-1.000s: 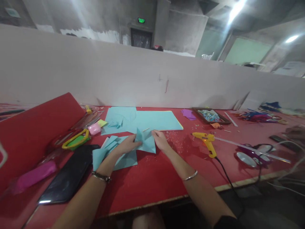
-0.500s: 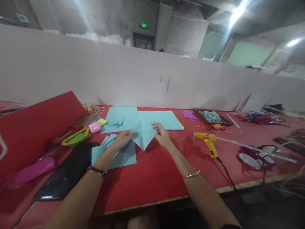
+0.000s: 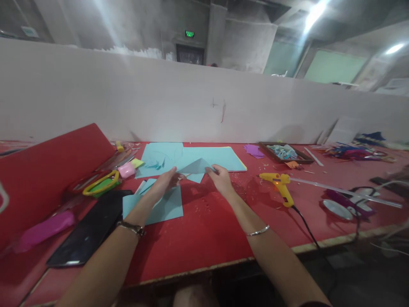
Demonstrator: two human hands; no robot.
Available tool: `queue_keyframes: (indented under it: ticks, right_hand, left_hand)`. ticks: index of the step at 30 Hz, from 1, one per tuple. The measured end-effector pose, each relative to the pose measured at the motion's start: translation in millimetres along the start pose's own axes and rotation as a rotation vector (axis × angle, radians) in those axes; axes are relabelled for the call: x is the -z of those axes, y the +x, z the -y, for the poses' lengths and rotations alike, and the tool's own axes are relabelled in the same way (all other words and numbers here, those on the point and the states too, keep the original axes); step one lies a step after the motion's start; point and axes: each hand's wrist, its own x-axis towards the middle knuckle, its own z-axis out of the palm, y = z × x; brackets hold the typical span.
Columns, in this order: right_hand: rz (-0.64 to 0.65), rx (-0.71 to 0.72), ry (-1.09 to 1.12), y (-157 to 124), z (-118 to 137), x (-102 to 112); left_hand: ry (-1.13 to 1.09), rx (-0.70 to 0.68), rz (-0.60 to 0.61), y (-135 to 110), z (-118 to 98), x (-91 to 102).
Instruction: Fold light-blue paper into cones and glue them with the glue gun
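A folded piece of light blue paper (image 3: 197,166) is held up between both hands, its peak pointing away from me and a lower flap hanging below. My left hand (image 3: 165,181) pinches its left corner. With thumb and fingers closed, my right hand (image 3: 220,177) grips the right corner. Behind the folded piece lie large light blue sheets (image 3: 220,157) with small blue scraps (image 3: 156,164) on the left one. More cut blue paper (image 3: 166,209) rests under and beside my left wrist.
Right of my hands lie a yellow glue gun (image 3: 277,185) with a black cord, a clear glue stick (image 3: 338,194) and a brown tray (image 3: 286,153) of scraps. Purple paper (image 3: 254,150) is near the wall. A black phone-like slab (image 3: 89,232) and yellow-handled scissors (image 3: 101,183) lie left.
The blue paper was spread open with its point toward me; now it is tilted and folded, peak away. My right fingers have closed on its right corner.
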Motion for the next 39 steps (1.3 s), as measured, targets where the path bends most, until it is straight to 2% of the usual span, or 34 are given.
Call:
queue_keyframes:
  ticks: [9,17,21,23,27,32,39]
  right_hand:
    - [0.06,-0.118,0.142,-7,2,-11]
    - [0.03,-0.147,0.2,-6,1,-13]
    - [-0.07,-0.19,0.438,-6,3,-16]
    - [-0.024,-0.201,0.488,-7,5,-17]
    - [0.139,-0.184,0.387,-10,7,-19]
    - [0.131,-0.177,0.323,-10,5,-18]
    - [0.13,-0.174,0.284,-9,3,-17]
  left_hand:
    - [0.154,-0.091,-0.19,-15,-11,-35.5]
    - [0.082,-0.108,-0.253,-10,0,-34.7]
    - [-0.02,-0.122,-0.273,-7,6,-38.4]
    - [-0.053,-0.117,-0.272,-7,6,-41.5]
    - [-0.063,-0.114,-0.218,-12,1,-47.2]
    - [-0.014,-0.124,-0.191,-17,-5,-49.3]
    - [0.088,-0.132,-0.184,-15,-1,-46.9]
